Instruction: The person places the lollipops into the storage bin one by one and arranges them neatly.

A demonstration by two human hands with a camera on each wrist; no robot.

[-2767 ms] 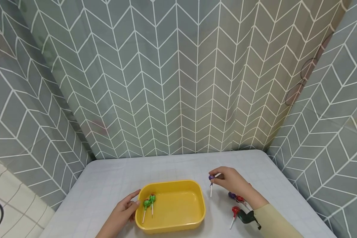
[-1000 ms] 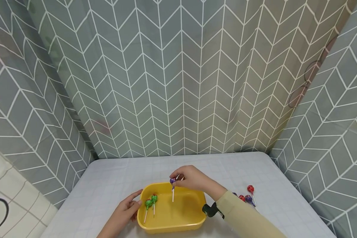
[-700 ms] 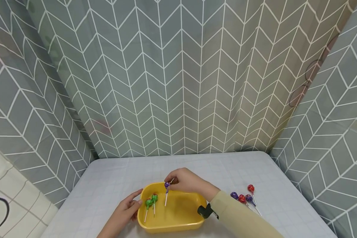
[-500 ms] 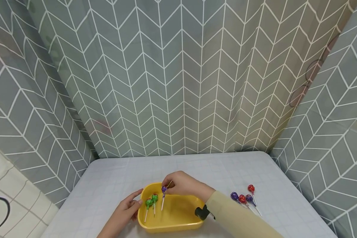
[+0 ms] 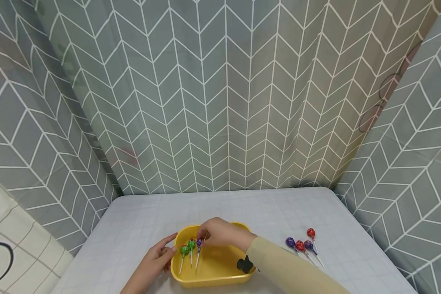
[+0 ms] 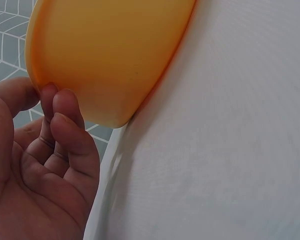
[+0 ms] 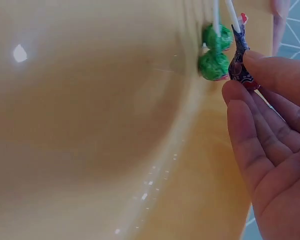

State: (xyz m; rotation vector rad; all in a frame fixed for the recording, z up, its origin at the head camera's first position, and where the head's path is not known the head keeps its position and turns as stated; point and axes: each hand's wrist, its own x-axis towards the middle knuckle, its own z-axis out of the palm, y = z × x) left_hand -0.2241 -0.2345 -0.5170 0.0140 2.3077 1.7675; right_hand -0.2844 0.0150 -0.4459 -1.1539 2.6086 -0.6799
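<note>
Right hand (image 5: 220,234) is inside the yellow tray (image 5: 224,274), fingertips pinched on the head of a purple lollipop (image 5: 199,243); its stick points toward the tray's near edge. The right wrist view shows the same: thumb and forefinger tips clamped on the purple wrapper (image 7: 240,70), other fingers loosely extended, with the candy low in the tray; can't tell whether it touches the floor. The purple lollipop sits just beside two green lollipops (image 5: 188,247) lying at the tray's left end, heads toward the far edge, sticks toward the near edge; in the right wrist view the green heads (image 7: 215,52) are nearly touching the purple one. Left hand (image 5: 155,261) rests on the table (image 5: 139,224) against the tray's left outer wall; fingers are relaxed and slightly bent, tips touching the tray's outside (image 6: 110,55), not wrapped round it. The tray sits near the table's front edge, left of centre. To the right of the tray, well apart from it, four more lollipops (image 5: 300,244) lie in a tight cluster on the table: two purple, two red, sticks pointing toward the front right. A black wrist mount (image 5: 244,265) shows on the right sleeve above the tray's right end.
</note>
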